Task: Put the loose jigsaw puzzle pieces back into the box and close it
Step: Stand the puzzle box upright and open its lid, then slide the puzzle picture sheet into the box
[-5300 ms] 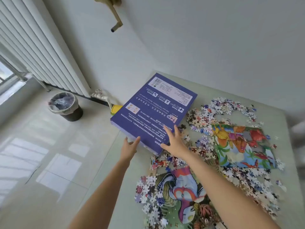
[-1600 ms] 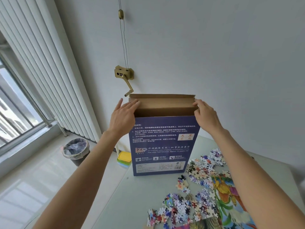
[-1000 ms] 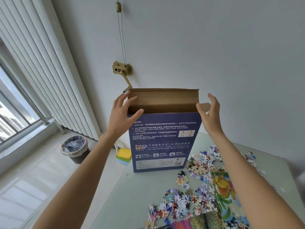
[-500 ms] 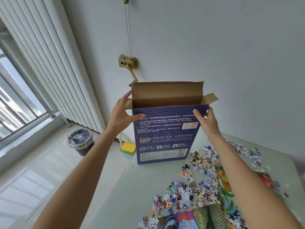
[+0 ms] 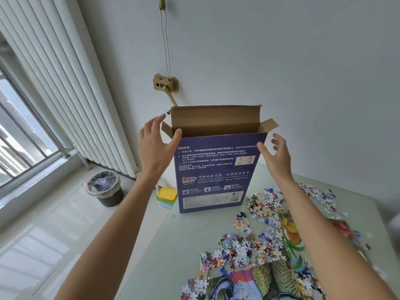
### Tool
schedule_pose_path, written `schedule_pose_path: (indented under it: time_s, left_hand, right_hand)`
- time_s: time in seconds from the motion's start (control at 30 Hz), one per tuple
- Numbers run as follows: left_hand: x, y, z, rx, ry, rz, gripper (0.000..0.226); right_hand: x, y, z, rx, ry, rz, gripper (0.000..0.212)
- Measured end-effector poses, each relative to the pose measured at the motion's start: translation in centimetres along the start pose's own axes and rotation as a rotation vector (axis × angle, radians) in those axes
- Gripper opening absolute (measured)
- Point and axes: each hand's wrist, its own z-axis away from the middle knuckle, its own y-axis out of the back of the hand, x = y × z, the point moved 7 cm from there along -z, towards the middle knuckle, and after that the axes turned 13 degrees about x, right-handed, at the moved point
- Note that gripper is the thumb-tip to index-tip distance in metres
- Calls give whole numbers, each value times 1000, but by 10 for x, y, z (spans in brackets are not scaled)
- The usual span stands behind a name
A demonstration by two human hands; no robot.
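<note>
On the floor at the left, a dark bin (image 5: 105, 190) lined with a plastic bag is seen. At the table's (image 5: 186, 230) far left corner the blue puzzle box (image 5: 213, 172) is stood upright, its top flaps opened; what lies inside cannot be told. The left hand (image 5: 154, 151) is spread, with the thumb at the box's upper left corner, and nothing is gripped. The right hand (image 5: 276, 158) is held open just beside the upper right corner. Loose puzzle pieces (image 5: 242, 250) are scattered toward the table's right and near edges.
</note>
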Motion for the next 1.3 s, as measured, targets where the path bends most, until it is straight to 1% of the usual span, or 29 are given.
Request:
schedule_pose_path:
  time_s: [0.07,0.1,0.13,0.2,0.27,0.33,0.4,0.47,0.53,0.57,0.63,0.7,0.77,0.83,0.9,1.0,1.07,1.1,1.17,1.2,1.23,1.27,1.3]
  left_hand:
    - [15,14,9,102,-56,6,46]
    - [24,18,18,122,-80,36,42]
    - [34,21,28,119,-104,72,38]
    - [51,18,56,36,-138,156,30]
    - [61,6,90,-103,-142,228,26]
    - [61,-11,127,-276,-131,248,25]
    - [55,-38,173,-512,-123,220,25]
    - [41,-62,219,-752,-83,143,31]
    - [22,-79,267,-940,-26,17,39]
    - [12,-85,290,-1008,-3,-50,44]
    - [-9,-92,333,-1122,15,-178,54]
    - [-25,-95,376,-1214,27,-284,66]
    - [-33,-94,405,-1256,13,-319,75]
    - [-33,-97,429,-1275,-28,-320,84]
    - [-32,-100,442,-1292,-76,-373,95]
    - [-33,-111,443,-1246,-116,-475,104]
    - [-33,-118,437,-1214,-163,-525,106]
    - [-34,-123,433,-1201,-190,-538,106]
    - [-36,-130,424,-1182,-179,-537,99]
    - [-38,-134,419,-1180,-138,-513,89]
    - [-38,-137,414,-1171,-92,-467,74]
    - [-38,-140,407,-1152,-47,-405,56]
    - [-35,-140,401,-1130,-2,-335,41]
  right_hand:
    - [-5,11,9,61,67,35,52]
    - [-6,19,18,85,95,53,48]
    - [-6,25,27,99,132,75,44]
    - [0,39,53,90,205,140,38]
    - [15,52,81,36,267,215,33]
    - [40,62,108,-57,277,278,30]
    - [74,76,136,-172,249,353,30]
    - [110,87,164,-316,212,456,32]
    - [151,100,191,-469,118,575,39]
    - [174,109,206,-535,62,627,45]
    - [214,125,231,-618,-9,741,58]
    - [252,140,252,-683,-27,867,74]
    - [276,147,268,-739,-43,943,89]
    - [291,150,278,-780,-33,973,95]
    - [296,151,281,-768,-19,984,91]
    - [296,151,272,-722,-18,995,81]
    - [292,151,257,-640,-1,973,70]
    - [289,153,245,-565,17,934,63]
    - [279,156,216,-383,76,805,45]
    - [275,157,200,-317,106,765,40]
    - [273,157,185,-276,133,755,38]
    - [276,153,171,-272,153,777,42]
    - [283,151,162,-306,153,823,48]
